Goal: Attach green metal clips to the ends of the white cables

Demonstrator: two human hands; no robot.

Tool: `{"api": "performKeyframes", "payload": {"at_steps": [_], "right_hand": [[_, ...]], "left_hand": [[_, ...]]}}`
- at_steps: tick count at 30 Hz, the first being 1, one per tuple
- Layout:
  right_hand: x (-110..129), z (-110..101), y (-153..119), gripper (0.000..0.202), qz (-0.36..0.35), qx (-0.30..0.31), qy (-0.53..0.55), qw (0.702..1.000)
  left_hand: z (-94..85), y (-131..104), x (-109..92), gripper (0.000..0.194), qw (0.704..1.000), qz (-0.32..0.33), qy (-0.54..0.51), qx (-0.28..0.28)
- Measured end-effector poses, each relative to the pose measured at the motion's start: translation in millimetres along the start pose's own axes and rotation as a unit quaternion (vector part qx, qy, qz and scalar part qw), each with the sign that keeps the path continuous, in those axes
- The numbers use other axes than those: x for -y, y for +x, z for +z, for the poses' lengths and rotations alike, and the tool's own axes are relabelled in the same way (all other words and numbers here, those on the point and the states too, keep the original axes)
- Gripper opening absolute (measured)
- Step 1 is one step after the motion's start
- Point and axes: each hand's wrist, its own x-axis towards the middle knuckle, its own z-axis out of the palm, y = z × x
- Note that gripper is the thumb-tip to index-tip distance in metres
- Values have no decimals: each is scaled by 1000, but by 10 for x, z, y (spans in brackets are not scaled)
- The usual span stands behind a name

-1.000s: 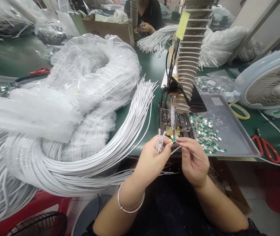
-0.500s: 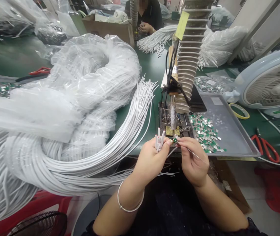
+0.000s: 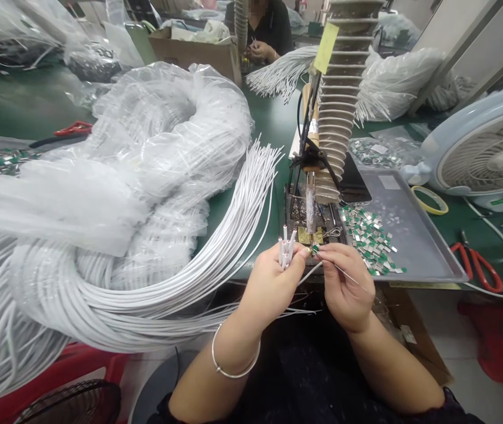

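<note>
My left hand (image 3: pixel 274 281) is closed round several white cables (image 3: pixel 287 250), whose stripped ends stick up above the fist. Its thumb and forefinger pinch a cable end beside a small green board (image 3: pixel 315 249). My right hand (image 3: pixel 349 288) pinches a thin wire (image 3: pixel 351 278), its fingertips close to that board. Directly above the board points the tip of a soldering iron (image 3: pixel 310 206), fixed upright in a stand over a yellow sponge (image 3: pixel 308 235). Fingers hide the exact contact between wire, board and cable.
A large bundle of white cables (image 3: pixel 154 300) and plastic wrap (image 3: pixel 167 141) fills the left. Right of the iron lie a grey tray (image 3: pixel 419 235) with green boards (image 3: pixel 369 241), red-handled cutters (image 3: pixel 476 262) and a fan (image 3: pixel 494 147). A ribbed hose (image 3: pixel 344 88) hangs behind; a person sits opposite.
The small board and the fingertips have shifted very slightly upward near the iron tip. Both hands keep their hold.
</note>
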Motion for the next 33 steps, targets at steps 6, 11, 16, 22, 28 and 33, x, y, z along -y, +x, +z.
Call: {"api": "performKeyframes", "payload": {"at_steps": [6,11,16,22,28,33], "right_hand": [[-4,4,3,23,3,3,11,1000],[0,4,10,23,-2,3,5,1000],[16,-1,10,23,2,4,9,1000],[15,-32,-54,24,19,15,23,999],[14,-55,-104,23,36,34,25,998],[25,-93,-152,23,37,48,26,998]], "left_hand": [[-16,-6,-19,21,1000,2,-5,1],[-15,-14,-33,21,1000,5,-6,5],[-6,-23,-30,20,1000,2,1,7],[12,-24,-12,20,1000,-5,7,7],[38,-49,72,20,1000,-11,-15,15],[61,-99,195,25,999,-10,-37,32]]}}
